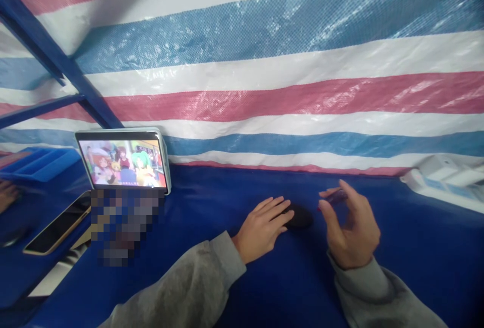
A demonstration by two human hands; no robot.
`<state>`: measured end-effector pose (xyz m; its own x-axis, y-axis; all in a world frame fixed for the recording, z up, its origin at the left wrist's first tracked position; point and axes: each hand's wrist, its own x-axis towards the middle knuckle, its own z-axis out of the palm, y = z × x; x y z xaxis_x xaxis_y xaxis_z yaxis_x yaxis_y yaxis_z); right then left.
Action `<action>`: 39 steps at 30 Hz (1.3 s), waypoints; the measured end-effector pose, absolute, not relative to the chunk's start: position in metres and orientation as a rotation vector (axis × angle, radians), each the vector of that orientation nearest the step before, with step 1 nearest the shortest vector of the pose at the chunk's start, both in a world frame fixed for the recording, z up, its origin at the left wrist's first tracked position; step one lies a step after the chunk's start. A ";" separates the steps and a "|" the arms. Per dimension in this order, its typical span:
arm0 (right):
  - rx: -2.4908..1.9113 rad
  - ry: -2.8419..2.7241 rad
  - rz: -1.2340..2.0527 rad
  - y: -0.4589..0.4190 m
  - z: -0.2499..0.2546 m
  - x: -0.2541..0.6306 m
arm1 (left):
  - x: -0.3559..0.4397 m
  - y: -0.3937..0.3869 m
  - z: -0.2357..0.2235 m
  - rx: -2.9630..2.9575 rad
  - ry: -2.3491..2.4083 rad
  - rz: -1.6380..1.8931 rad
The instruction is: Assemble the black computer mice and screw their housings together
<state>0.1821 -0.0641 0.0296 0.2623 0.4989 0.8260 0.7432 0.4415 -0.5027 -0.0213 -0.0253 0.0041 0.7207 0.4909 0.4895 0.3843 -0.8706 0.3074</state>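
My left hand (pixel 264 227) lies nearly flat on the blue table, fingers stretched out and slightly apart. Its fingertips reach the near side of a black rounded object (pixel 302 216) that looks like a computer mouse; the fingers cover part of it. To the right, my right hand (pixel 353 230) is raised above the table, with thumb and fingers closed round a small dark, shiny piece (pixel 336 196). Reddish colour shows at that piece's lower edge, and I cannot make out its kind.
A tablet (pixel 123 163) playing a cartoon stands at the left, behind a phone (pixel 58 223). Blue trays (pixel 41 163) and another person's hand (pixel 8 194) are at the far left. White boxes (pixel 448 179) sit at the right. Striped sheeting (pixel 264 104) hangs behind the table.
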 end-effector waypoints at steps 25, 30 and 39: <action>-1.209 -1.328 -0.192 -0.064 0.033 0.185 | -0.021 -0.025 0.007 2.771 0.695 0.826; -1.190 -1.302 -0.312 -0.067 0.038 0.182 | -0.021 -0.025 0.005 2.759 0.700 0.845; -1.186 -1.245 -0.333 -0.060 0.031 0.183 | -0.021 -0.025 0.005 2.738 0.713 0.853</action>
